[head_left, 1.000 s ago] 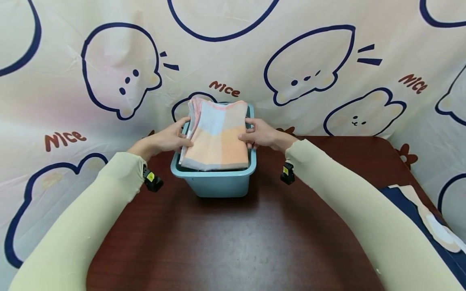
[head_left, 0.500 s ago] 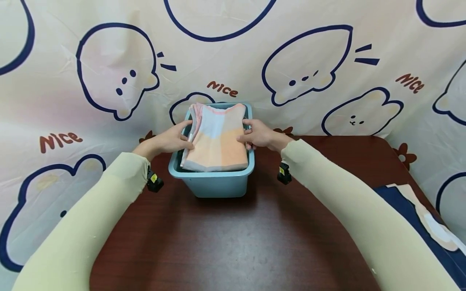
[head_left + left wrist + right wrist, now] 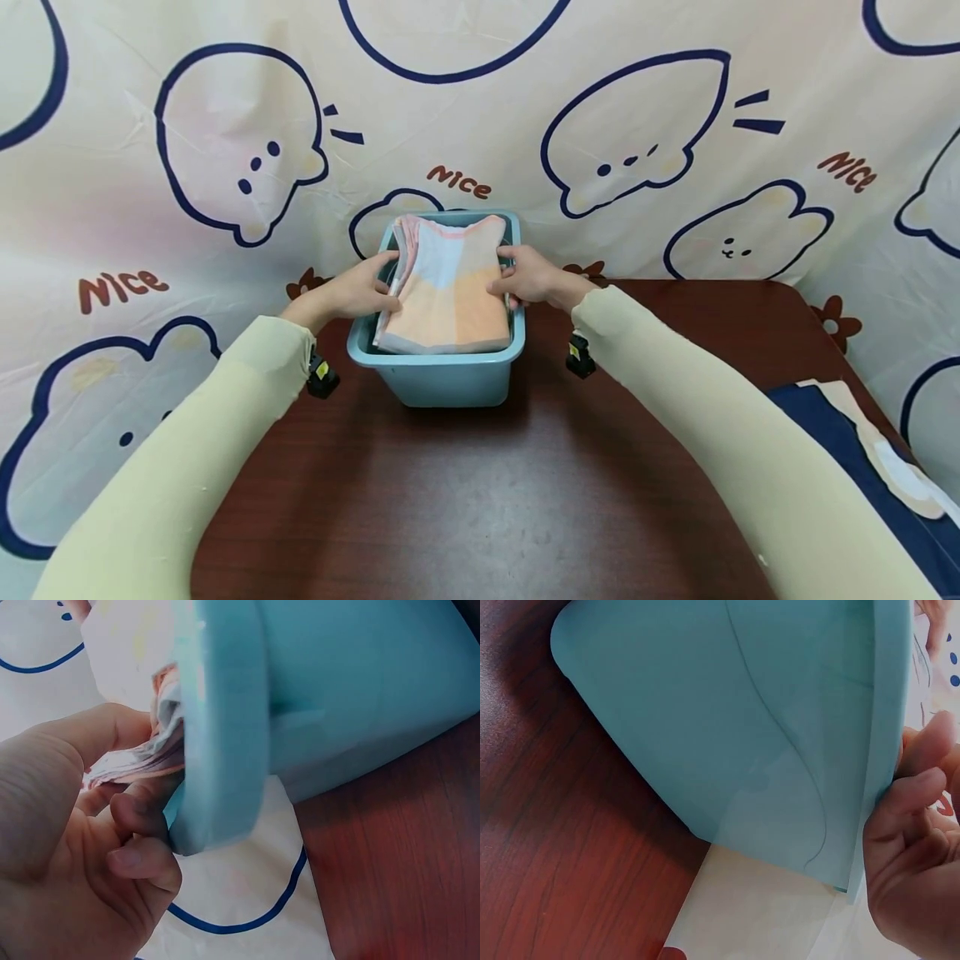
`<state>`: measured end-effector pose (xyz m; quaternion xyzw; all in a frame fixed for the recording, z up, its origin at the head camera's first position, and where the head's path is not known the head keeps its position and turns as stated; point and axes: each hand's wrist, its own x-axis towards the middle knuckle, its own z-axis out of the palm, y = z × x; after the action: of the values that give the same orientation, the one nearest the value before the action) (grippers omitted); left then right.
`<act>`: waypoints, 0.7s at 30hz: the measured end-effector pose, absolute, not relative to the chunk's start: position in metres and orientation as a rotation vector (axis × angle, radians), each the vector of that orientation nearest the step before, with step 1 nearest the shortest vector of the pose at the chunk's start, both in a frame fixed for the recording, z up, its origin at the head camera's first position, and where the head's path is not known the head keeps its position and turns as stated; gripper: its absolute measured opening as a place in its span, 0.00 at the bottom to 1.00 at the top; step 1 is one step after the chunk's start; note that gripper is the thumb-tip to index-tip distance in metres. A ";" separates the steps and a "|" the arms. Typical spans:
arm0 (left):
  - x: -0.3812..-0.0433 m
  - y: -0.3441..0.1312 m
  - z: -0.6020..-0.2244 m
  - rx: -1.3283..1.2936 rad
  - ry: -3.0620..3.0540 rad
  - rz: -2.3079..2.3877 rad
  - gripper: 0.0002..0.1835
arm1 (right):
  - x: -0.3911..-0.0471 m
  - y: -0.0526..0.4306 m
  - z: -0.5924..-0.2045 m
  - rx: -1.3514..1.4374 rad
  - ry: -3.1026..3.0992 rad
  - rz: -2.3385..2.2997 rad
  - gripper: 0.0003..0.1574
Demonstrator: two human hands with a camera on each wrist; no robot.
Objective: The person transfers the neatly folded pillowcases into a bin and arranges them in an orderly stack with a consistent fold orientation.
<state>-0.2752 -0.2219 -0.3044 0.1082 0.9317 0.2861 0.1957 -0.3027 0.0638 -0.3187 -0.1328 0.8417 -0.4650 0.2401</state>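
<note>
A folded shirt [image 3: 453, 296] in peach, orange and pale blue blocks, its neckline pink-edged, lies inside the top of a blue plastic tub [image 3: 447, 385]. My left hand [image 3: 358, 289] pinches the shirt's left edge between thumb and fingers. In the left wrist view, the layered cloth [image 3: 139, 759] shows between thumb and fingers beside the tub's rim [image 3: 225, 727]. On the opposite side, my right hand [image 3: 534, 277] holds the shirt's right edge, thumb on top. The right wrist view has that hand's curled fingers [image 3: 915, 791] right at the rim, with most of the cloth hidden.
The tub stands on a dark red-brown wooden table [image 3: 465, 500], near a cartoon-printed curtain [image 3: 480, 125] behind it. Navy cloth [image 3: 832, 442] and a cream and white cloth [image 3: 892, 467] lie at the table's right edge, partly behind my right sleeve [image 3: 705, 392].
The shirt has sunk lower into the tub, with both hands keeping hold of its edges. The tub's back rim now shows more. In the last half second the hands have barely moved.
</note>
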 end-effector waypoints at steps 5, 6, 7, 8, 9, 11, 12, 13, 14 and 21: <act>-0.275 -0.220 -0.306 0.288 2.649 0.748 0.50 | -0.303 0.062 -0.318 -0.358 2.317 -1.259 0.48; -0.275 -0.220 -0.306 0.284 2.657 0.734 0.50 | -0.303 0.061 -0.318 -0.354 2.323 -1.255 0.48; -0.275 -0.219 -0.306 0.277 2.666 0.719 0.50 | -0.302 0.061 -0.318 -0.350 2.327 -1.251 0.49; -0.275 -0.218 -0.307 0.267 2.674 0.706 0.49 | -0.302 0.061 -0.318 -0.344 2.330 -1.251 0.49; -0.274 -0.217 -0.307 0.256 2.681 0.691 0.49 | -0.302 0.061 -0.318 -0.338 2.332 -1.251 0.50; -0.274 -0.216 -0.307 0.234 2.690 0.671 0.49 | -0.302 0.061 -0.318 -0.330 2.331 -1.257 0.50; -0.274 -0.216 -0.307 0.224 2.694 0.664 0.48 | -0.301 0.060 -0.319 -0.330 2.332 -1.260 0.50; -0.274 -0.215 -0.308 0.210 2.699 0.661 0.48 | -0.301 0.060 -0.319 -0.331 2.334 -1.261 0.51; -0.274 -0.215 -0.308 0.207 2.702 0.656 0.48 | -0.301 0.060 -0.319 -0.333 2.338 -1.260 0.51; -0.274 -0.215 -0.310 0.208 2.711 0.658 0.48 | -0.303 0.060 -0.320 -0.337 2.376 -1.235 0.50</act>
<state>-0.2741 -0.2150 -0.3095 0.0732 0.9548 0.2316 0.1712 -0.3029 0.0598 -0.3198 -0.1218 0.8588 -0.4465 0.2197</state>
